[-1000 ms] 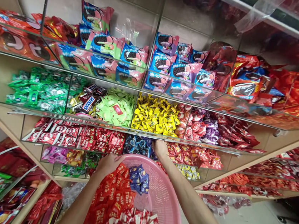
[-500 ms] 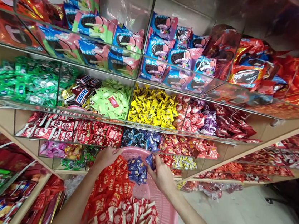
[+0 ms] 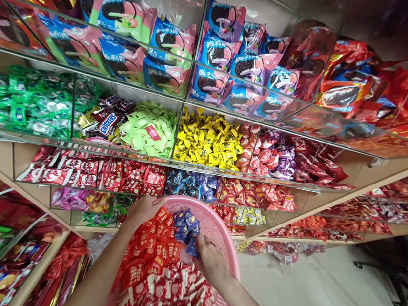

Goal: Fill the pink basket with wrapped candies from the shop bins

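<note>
A pink plastic basket with a perforated wall stands in front of me, below the shelves. My left hand is closed on its far left rim. Inside, my right hand is closed, with its fingertips at a blue-wrapped candy beside the small blue pile. Part of that candy is hidden by the fingers. Other blue-wrapped candies lie against the basket's far side. Orange-red packets fill the left part, and red-and-white wrapped candies cover the near part.
Glass-fronted shelves hold cookie packs, yellow-wrapped candies, light green packets and green-wrapped candies. Blue candies fill a bin just beyond the basket. A black chair base stands on the tiled floor at right.
My right hand has moved down and slightly left, from the basket's far rim to the blue candies inside. My left hand still grips the rim. The view has shifted slightly.
</note>
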Demonstrator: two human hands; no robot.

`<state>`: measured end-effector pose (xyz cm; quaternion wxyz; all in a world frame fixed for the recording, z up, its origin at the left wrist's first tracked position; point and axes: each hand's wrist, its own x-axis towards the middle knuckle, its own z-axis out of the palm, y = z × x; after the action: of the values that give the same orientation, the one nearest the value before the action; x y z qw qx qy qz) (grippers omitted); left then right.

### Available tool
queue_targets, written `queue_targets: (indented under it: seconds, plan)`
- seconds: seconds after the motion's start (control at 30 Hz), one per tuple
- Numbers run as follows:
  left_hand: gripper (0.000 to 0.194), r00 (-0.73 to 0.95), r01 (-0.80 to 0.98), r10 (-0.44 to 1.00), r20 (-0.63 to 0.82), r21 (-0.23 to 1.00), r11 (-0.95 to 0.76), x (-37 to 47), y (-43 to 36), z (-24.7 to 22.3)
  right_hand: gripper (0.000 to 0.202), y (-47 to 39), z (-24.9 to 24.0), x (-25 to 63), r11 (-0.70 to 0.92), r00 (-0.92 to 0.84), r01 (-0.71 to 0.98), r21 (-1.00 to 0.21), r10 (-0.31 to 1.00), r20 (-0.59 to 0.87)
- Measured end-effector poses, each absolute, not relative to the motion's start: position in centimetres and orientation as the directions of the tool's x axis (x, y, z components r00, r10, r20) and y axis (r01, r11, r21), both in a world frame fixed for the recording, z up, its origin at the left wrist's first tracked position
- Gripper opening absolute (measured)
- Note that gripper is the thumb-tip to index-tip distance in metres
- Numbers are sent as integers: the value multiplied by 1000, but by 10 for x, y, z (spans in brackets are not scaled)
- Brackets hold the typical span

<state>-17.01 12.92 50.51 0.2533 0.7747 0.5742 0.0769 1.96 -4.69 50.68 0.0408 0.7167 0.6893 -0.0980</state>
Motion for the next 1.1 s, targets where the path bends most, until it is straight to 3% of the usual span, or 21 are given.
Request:
queue_targets:
  seconds: [0.2, 0.63, 0.8, 1.0, 1.1]
  plan:
    - [59, 325, 853, 928, -184, 481, -204, -170, 127, 509, 32, -34, 497, 2, -25, 55, 993, 112, 962, -268]
    - [55, 315, 849, 935, -163, 489, -201, -170, 127, 508, 29, -21, 472, -7, -50, 80, 991, 121, 962, -261]
    - [56, 325, 846, 932, -163, 491, -209, -170, 126, 509, 32, -17, 469, -9, -61, 74, 997, 56, 964, -257]
    - [56, 330, 852, 931, -155, 473, -223, -170, 127, 507, 36, -26, 479, -3, -126, 75, 979, -159, 952, -296]
    - [56, 332, 853, 932, -147, 469, -230, -170, 127, 507, 32, -33, 484, 6, -142, 81, 969, -202, 956, -282]
